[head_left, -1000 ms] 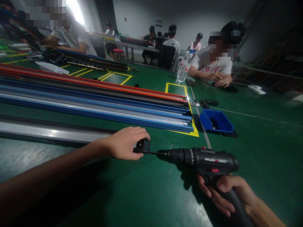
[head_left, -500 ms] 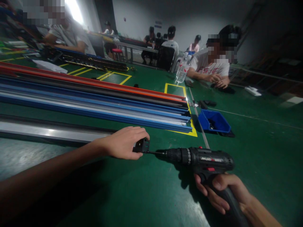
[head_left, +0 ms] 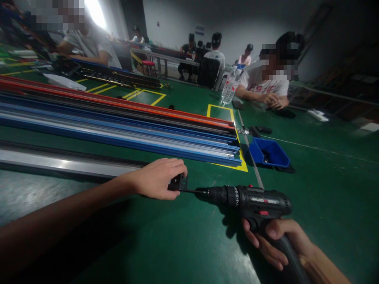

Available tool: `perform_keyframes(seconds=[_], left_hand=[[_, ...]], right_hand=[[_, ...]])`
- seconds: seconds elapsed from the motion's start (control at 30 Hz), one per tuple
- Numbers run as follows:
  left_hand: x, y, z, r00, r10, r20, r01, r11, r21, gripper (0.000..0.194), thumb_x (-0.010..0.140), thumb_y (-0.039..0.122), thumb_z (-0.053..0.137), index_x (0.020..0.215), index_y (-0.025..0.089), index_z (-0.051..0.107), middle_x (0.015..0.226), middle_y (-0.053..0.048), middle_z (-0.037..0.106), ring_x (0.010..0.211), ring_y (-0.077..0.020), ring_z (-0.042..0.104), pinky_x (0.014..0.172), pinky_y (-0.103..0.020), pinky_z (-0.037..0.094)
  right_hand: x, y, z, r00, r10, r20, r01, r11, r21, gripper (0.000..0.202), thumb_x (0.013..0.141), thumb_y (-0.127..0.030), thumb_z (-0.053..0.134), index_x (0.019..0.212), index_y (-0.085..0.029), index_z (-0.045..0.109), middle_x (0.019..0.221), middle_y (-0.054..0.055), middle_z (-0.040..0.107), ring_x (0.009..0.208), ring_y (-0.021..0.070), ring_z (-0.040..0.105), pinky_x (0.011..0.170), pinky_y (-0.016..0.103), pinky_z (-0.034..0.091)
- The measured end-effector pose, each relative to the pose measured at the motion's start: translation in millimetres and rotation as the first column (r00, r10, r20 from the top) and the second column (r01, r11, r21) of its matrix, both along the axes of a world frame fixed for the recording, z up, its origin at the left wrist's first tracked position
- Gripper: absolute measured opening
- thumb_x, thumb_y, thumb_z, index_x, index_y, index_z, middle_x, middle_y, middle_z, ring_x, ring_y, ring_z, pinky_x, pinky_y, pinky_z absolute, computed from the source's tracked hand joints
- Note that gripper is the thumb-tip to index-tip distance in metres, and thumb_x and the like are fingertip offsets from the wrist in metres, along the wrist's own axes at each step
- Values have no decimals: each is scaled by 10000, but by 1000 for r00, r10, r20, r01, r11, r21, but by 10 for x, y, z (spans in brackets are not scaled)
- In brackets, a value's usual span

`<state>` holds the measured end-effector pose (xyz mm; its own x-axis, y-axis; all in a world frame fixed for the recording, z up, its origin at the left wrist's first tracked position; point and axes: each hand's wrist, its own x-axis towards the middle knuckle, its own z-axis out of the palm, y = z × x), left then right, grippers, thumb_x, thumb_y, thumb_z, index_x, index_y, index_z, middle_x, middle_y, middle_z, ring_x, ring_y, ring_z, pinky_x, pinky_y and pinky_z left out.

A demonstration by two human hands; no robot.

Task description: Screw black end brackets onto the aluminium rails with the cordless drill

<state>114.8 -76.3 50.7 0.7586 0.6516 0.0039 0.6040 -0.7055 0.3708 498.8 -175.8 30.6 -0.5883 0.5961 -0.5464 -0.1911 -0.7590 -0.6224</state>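
Observation:
My left hand [head_left: 161, 179] grips a small black end piece [head_left: 178, 182] at the right end of a long black and silver profile [head_left: 68, 162]. My right hand [head_left: 276, 240] is wrapped round the handle of a black cordless drill [head_left: 257, 199], which lies level and points left. The drill's thin bit [head_left: 192, 191] reaches the end piece, its tip at the lower right side of it. Whether a screw sits there is too small to tell.
Blue profiles [head_left: 133, 138] and an orange one [head_left: 118, 99] lie beyond my left hand. A blue bin [head_left: 271, 154] stands behind the drill. Further back are plastic bottles [head_left: 229, 88] and a person's hands [head_left: 275, 100]. Other people sit in the background.
The view has shifted very slightly. Both hands, the end piece and the drill hold nearly the same positions.

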Motion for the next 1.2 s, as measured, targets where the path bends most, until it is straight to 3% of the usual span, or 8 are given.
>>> perform_keyframes(seconds=[0.2,0.33,0.53,0.73,0.83,0.93,1.1,1.2], left_hand=[[5,-13,26,1000,7,-15,-8,1000,-22,246,835,318,716,1040,208,636,1035,-51,656,969,-253,630,841,-365,457],[10,-19,21,1000,13,-15,-13,1000,-6,232,825,309,718,1018,214,629,1016,-44,651,960,-252,630,835,-362,452],[5,-26,0,1000,12,-24,-12,1000,2,243,841,332,716,1034,215,626,1033,-45,646,972,-255,631,843,-370,450],[0,-21,23,1000,7,-23,-7,1000,-10,299,867,416,742,1059,212,637,1049,-47,650,980,-258,625,865,-373,449],[1,0,31,1000,-9,2,9,999,-45,324,1039,512,548,1093,212,659,1065,-56,665,985,-251,624,889,-381,448],[10,25,10,1000,9,10,-8,998,-57,451,1151,420,273,1121,207,669,1060,-65,678,996,-241,620,924,-388,446],[26,33,-48,999,31,-18,-31,999,-9,445,1155,396,270,1178,188,664,1072,-79,683,1007,-248,618,958,-395,448],[37,29,-77,999,25,-39,-24,999,36,451,1156,385,263,1170,181,665,1074,-83,678,1001,-249,613,954,-393,448]], right_hand=[[79,58,-154,976,93,-195,-88,996,31,447,773,-283,636,1131,-54,778,895,163,803,329,40,433,374,175,435],[119,81,-214,969,124,-216,-118,992,41,485,795,-305,635,1192,-50,747,1012,196,817,354,37,467,395,167,459],[111,85,-202,970,106,-219,-109,994,-3,440,783,-308,670,1127,-46,753,958,197,815,338,39,444,392,176,454],[107,69,-254,954,113,-277,-94,992,81,367,855,-295,681,1116,-50,760,885,149,800,366,37,454,444,168,509],[110,63,-291,942,134,-307,-94,986,141,338,950,-315,662,1140,-56,768,895,135,792,379,29,449,462,165,529],[103,54,-291,939,137,-316,-83,981,177,350,1031,-359,629,1129,-55,773,875,121,772,392,24,451,478,161,543],[88,35,-236,947,113,-301,-64,984,167,298,1036,-284,602,1069,-50,785,688,39,684,383,36,449,488,155,544],[103,29,-231,952,103,-290,-64,988,140,289,994,-277,628,1073,-51,790,700,44,690,381,39,449,482,167,545]])
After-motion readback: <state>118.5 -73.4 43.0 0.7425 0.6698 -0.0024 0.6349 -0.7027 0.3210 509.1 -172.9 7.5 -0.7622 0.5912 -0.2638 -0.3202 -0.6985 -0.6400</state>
